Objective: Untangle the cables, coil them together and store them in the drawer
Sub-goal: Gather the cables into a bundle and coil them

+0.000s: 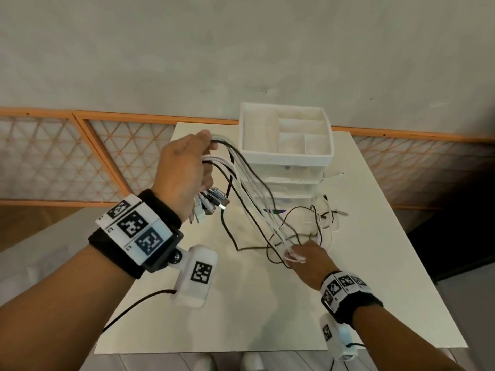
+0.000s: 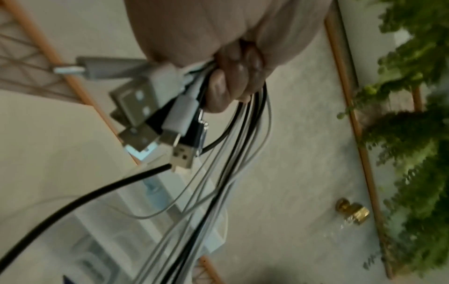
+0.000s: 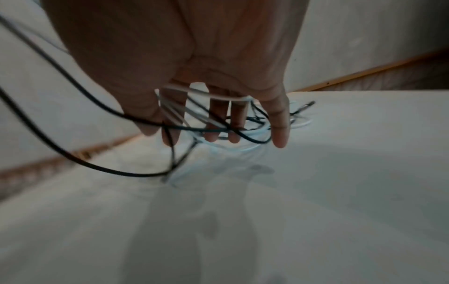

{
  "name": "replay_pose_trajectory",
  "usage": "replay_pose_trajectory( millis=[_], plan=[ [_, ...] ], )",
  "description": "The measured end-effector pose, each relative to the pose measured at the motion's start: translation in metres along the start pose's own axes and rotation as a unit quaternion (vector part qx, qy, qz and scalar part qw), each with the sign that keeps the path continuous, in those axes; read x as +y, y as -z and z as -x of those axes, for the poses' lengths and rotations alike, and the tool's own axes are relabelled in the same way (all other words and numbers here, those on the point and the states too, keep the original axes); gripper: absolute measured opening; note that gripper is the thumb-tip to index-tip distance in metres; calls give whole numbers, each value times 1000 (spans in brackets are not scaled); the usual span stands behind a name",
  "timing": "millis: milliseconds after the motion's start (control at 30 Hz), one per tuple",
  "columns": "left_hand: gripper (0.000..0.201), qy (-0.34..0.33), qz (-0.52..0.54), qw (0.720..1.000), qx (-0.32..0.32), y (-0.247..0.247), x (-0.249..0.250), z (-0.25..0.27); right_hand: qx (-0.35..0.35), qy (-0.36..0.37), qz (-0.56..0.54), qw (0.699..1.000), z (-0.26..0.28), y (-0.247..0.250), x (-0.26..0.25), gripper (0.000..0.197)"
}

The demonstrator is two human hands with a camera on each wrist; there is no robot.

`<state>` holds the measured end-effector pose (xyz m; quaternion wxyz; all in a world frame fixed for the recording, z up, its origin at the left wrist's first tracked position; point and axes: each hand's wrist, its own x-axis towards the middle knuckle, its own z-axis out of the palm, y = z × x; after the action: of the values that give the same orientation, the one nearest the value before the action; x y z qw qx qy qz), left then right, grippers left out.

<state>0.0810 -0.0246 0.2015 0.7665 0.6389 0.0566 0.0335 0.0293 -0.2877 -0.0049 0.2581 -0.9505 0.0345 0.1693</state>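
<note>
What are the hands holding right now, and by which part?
Left hand grips the bundle of black and white cables just behind the plug ends. Right hand holds nothing; straight fingers comb through the loose strands.

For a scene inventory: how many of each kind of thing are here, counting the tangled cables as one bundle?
Bare hands: 2, left hand and right hand
Tangled bundle of black and white cables: 1
White plastic drawer unit with divided top tray: 1
White rectangular table: 1
Total: 5

White table [image 1: 375, 263] stands against a grey plastered wall [image 1: 241, 49]. Orange-framed lattice panels [image 1: 53, 156] line the wall base. Green foliage [image 2: 413, 134] nearby.
</note>
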Motion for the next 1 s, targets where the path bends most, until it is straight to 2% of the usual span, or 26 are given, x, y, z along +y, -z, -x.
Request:
replay_pose_trajectory(
  millis=[100, 200, 267, 367, 433, 500, 567, 633, 700, 767, 833, 900, 933, 1000],
  plan=[
    [31, -19, 30, 999, 1, -3, 4, -2, 2, -40, 40, 998, -17, -1, 40, 45],
    [33, -21, -3, 999, -27, -5, -3, -3, 34, -33, 17, 999, -25, 33, 28, 67],
    [35, -9, -37, 999, -25, -1, -11, -7, 107, -8, -51, 993, -30, 65, 14, 72],
    [34, 10, -81, 996, 18, 8, -25, -13, 273, 59, -107, 954, -12, 123, -21, 68],
    [36, 4, -72, 995, 69, 14, -27, -17, 316, 79, -111, 939, -2, 142, -29, 75],
    [34, 5, -11, 993, 120, 16, -16, -21, 275, 45, -42, 959, -8, 135, -12, 76],
    [31, 1, 56, 987, 150, 14, 0, -24, 144, -47, 82, 985, -17, 102, 22, 66],
    [31, -20, 71, 987, 141, 11, 8, -24, 8, -101, 140, 985, -16, 62, 49, 43],
    [31, -36, 37, 994, 101, 8, 1, -22, -66, -91, 157, 981, -9, 32, 58, 39],
    [32, -24, -18, 997, 72, 6, -12, -19, -75, -66, 184, 978, -11, 19, 51, 33],
    [38, 14, -98, 994, 35, 5, -26, -15, -21, -61, 159, 985, -18, 29, 33, 24],
    [48, 45, -184, 982, -7, 4, -41, -11, 83, -71, 41, 993, -23, 60, 11, 27],
    [52, 53, -213, 975, -19, 4, -49, -9, 155, -65, -31, 985, -23, 81, -1, 29],
    [61, 69, -241, 968, -16, 5, -62, -9, 309, -4, -149, 939, -15, 123, -26, 34]
  ],
)
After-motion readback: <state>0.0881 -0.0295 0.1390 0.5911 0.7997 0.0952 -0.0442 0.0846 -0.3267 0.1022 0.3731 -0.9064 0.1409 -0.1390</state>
